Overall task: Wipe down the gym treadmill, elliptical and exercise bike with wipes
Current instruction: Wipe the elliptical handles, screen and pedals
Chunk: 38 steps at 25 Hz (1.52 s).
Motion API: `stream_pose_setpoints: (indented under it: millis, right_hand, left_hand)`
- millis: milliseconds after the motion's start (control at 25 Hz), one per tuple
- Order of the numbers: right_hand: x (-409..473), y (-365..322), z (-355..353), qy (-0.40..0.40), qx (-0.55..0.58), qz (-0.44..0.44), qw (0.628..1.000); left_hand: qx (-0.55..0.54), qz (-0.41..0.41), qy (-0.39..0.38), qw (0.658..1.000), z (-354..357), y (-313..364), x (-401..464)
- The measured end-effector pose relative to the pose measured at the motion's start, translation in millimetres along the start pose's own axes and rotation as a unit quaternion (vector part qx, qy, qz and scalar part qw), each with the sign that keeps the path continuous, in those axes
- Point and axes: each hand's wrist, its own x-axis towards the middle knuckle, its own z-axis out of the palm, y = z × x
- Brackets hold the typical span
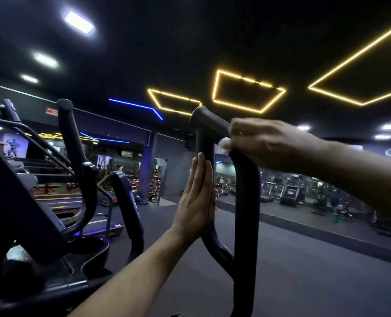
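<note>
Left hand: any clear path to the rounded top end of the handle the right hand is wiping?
Probably yes. The left hand lies flat against the same handle, below its top end. The right hand grips the bend beside it with the wipe, leaving the end bare.

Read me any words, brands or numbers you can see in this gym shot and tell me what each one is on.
None can be read.
Red sign on the far wall: lettering too small and blurred.
Wall posters: figures only, no legible text.
Elliptical handle and white wipe: no visible lettering.
</note>
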Motion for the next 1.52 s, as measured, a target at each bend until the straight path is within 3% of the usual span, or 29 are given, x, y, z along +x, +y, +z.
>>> stream_pose_setpoints:
  millis: [320,640,800,960,1040,1160,1320,1520]
  right_hand:
    - [101.8,29.3,13.2,-0.024,-0.008,0.047,0.999]
    - [-18.6,-3.1,-6.3,0.006,0.036,0.070,0.997]
    - [-29.9,-1.8,-5.3,0.088,0.019,0.084,0.992]
    - [-29.2,-21.3,16.6,0.031,0.006,0.101,0.994]
    - [-40.1,-30.9,28.7,0.045,0.004,0.120,0.992]
    - [-70.7,-50.2,49.0,0.069,-0.020,0.077,0.994]
    - [-99.3,-89.0,59.1,-0.008,-0.043,0.000,0.999]
    - [-53.1,-47.4,21.1,-0.025,-0.112,-0.017,0.993]
  left_hand:
    - [0.039,0.007,0.003,0.999,-3.7,4.9,-0.8]
    - [0.034,0.005,-0.005,0.999,-2.2,2.5,-1.7]
    - [0.032,0.006,-0.001,0.999,-2.5,4.3,-1.4]
    - [0.024,-0.028,0.022,0.999,3.8,13.0,-1.3]
    - [0.016,-0.044,0.037,0.998,8.2,15.6,-3.0]
    - [0.014,-0.017,0.040,0.999,9.0,11.3,-3.2]
    - [0.010,-0.006,0.045,0.999,9.4,10.6,-3.6]
    - [0.009,-0.002,0.049,0.999,10.6,9.5,-3.7]
